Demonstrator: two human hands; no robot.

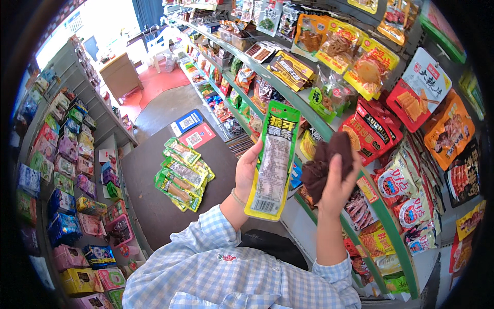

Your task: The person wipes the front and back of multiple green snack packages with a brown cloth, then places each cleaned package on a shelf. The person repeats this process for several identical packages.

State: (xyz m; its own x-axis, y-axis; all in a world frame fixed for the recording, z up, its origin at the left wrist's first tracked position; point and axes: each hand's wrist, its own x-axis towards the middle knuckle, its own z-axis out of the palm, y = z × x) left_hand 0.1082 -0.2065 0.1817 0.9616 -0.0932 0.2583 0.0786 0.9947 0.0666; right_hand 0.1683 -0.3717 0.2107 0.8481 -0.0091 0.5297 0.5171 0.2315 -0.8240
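My left hand [245,174] grips the left edge of a long green and yellow snack packet [272,162], held upright with its printed back and barcode facing me. Just to its right, my right hand [336,183] holds a bunched dark brown cloth [328,166], which does not visibly touch the packet. On the dark brown table [142,216] beyond my left arm lies an overlapping pile of similar green and yellow packets [183,175]. Behind the pile, a blue card [188,121] and a red card [197,136] with printed codes lie at the table's far edge.
Green-edged shelves [285,90] full of snack bags run along the right, close to my right hand. Another shelf of small packets [67,162] stands at the left. A black object [272,245] is below my forearms. Farther off are a cardboard-coloured counter [120,75] and a white chair [157,48].
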